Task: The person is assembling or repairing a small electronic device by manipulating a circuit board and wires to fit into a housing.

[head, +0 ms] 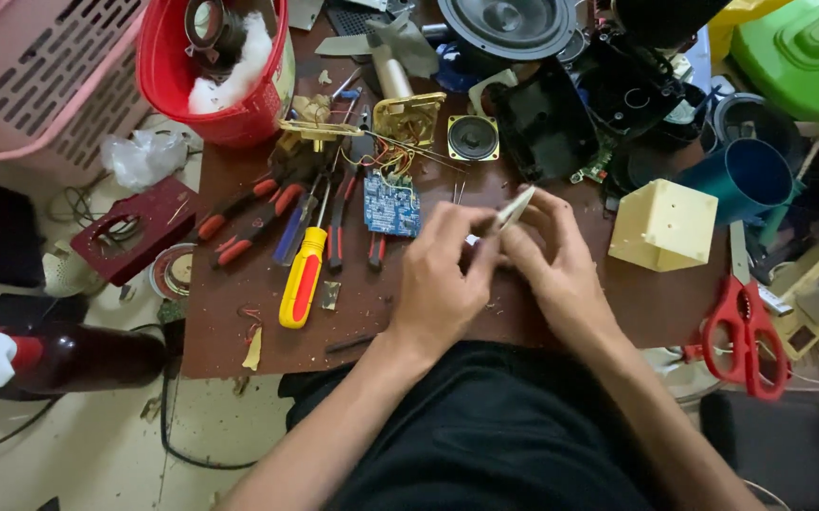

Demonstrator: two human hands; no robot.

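Cluttered brown table (239, 312), both hands (495, 260) pinching thin pale flat strip (514, 208)

Cluttered brown table (618, 312): screwdriver (302, 276), scissors (744, 331).

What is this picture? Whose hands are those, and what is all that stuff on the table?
The camera sits on a person's head and looks down, so you see that person's own two hands. The left hand and right hand meet over a brown table, together pinching a thin pale tool; its tip is too small to make out. On the table lie a yellow screwdriver, red-handled pliers, a blue circuit board, a small speaker and a cream plastic box. Red scissors lie at the right edge, and a red basket stands at the back.
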